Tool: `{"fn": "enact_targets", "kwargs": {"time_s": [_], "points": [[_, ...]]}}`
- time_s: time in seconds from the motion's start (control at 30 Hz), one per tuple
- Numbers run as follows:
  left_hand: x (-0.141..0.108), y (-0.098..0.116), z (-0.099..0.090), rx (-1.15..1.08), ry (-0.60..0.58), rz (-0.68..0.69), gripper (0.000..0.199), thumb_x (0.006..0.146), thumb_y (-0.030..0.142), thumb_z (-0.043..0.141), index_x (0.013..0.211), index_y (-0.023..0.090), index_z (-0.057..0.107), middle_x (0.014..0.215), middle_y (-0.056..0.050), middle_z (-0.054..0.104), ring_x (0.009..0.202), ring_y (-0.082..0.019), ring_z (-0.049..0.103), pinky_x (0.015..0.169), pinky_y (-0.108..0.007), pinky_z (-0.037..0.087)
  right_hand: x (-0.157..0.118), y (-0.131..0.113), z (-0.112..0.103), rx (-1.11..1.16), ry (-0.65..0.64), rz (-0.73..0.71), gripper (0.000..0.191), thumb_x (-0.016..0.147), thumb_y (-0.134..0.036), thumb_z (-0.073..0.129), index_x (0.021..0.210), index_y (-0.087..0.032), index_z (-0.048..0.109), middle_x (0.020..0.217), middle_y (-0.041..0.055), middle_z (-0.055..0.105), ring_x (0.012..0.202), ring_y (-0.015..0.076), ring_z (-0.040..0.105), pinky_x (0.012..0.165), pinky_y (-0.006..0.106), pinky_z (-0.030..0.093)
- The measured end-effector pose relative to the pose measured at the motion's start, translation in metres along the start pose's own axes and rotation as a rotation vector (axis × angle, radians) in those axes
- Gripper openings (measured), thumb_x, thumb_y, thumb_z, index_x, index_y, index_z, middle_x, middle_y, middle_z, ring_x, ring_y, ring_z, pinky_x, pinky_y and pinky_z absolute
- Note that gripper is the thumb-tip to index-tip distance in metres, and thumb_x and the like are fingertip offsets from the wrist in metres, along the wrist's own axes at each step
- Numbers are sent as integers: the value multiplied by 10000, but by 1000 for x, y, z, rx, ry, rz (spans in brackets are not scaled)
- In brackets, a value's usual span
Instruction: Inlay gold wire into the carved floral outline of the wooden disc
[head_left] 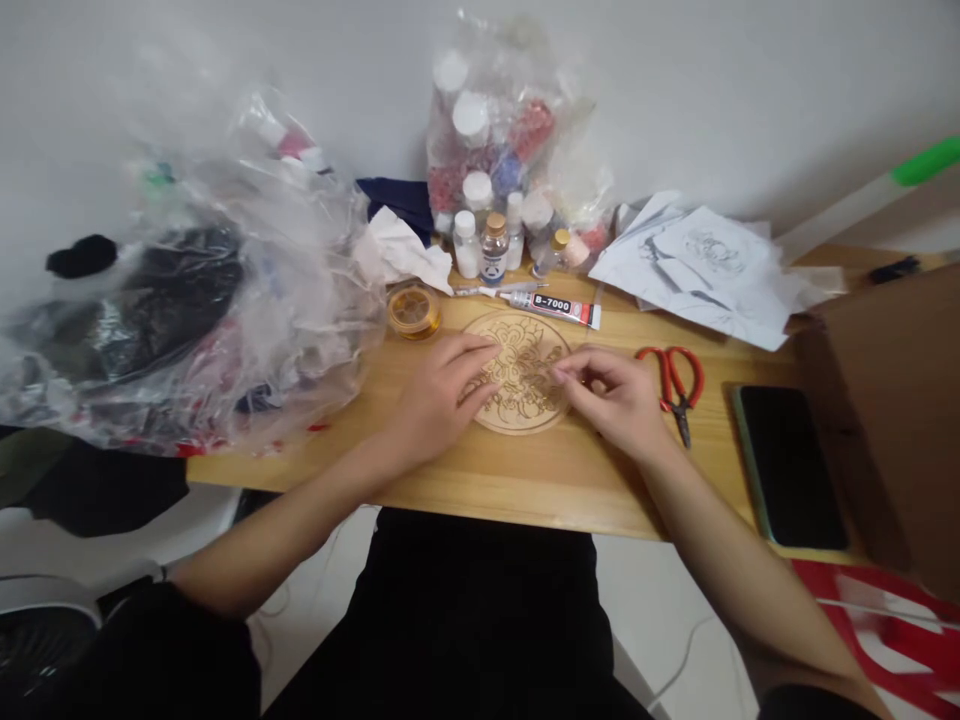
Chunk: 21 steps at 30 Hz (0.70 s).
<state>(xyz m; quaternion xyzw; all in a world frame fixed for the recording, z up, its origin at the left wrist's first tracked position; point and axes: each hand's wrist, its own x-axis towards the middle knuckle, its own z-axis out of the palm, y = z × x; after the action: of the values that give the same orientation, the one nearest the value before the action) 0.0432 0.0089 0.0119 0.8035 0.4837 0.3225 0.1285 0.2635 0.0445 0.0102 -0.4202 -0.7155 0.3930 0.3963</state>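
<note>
Now works over one wooden table (480,490), spreads one left hand (441,392), pinches with one right hand (616,395) (on what, cannot tell!) at opposite edges of one patterned disc (517,365) between them; has one pair of red-handled pliers (681,408), one tube (555,306), one spool (414,311) nearby.

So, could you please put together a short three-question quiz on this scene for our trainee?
1. Multiple choice: what lies on the table just to the right of the right hand? A) a ruler; B) a red-handled tool; C) a paintbrush.
2. True or false: the left hand is at the left side of the round patterned disc.
3. Fill in: the tube lying behind the disc is labelled ____.

Key: 1: B. 2: True; its fingertips reach over the disc's left part. 3: B-7000.
</note>
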Motion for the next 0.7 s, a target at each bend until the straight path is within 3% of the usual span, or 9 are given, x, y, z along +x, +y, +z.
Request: {"fn": "enact_targets", "kwargs": {"time_s": [0.1,0.17,0.4,0.53,0.7], "points": [[24,-6,4,5,-55,254,173,945,224,520,1063,154,626,1016,-71,657,961,-181,600,854,-351,499,-2,3,5,-277,-54,-291,74,832,-174,593,832,-159,665,720,40,657,574,94,545,533,218,431],[33,-13,7,1,-74,341,155,949,239,518,939,153,646,917,-54,668,869,-170,594,797,-334,491,-2,6,7,-337,-84,-369,71,846,-154,578,854,-155,649,713,40,644,602,102,566,552,216,449],[28,-38,19,-233,-102,388,104,924,207,563,872,163,642,843,-31,666,818,-144,576,793,-315,474,0,6,8,-228,-159,-301,80,837,-122,601,894,-169,632,704,12,597,613,88,550,542,202,444],[22,-41,23,-343,-100,387,93,928,184,545,886,182,629,859,-19,665,841,-137,569,810,-313,471,0,2,10,-190,-220,-268,93,840,-121,604,909,-175,635,691,15,594,620,99,556,554,224,459],[19,-38,20,-332,-140,407,153,950,165,470,898,197,610,878,-15,676,872,-153,548,817,-327,464,-2,0,12,-273,-239,-327,120,840,-132,612,927,-210,640,755,21,652,662,113,618,580,232,503]]}}
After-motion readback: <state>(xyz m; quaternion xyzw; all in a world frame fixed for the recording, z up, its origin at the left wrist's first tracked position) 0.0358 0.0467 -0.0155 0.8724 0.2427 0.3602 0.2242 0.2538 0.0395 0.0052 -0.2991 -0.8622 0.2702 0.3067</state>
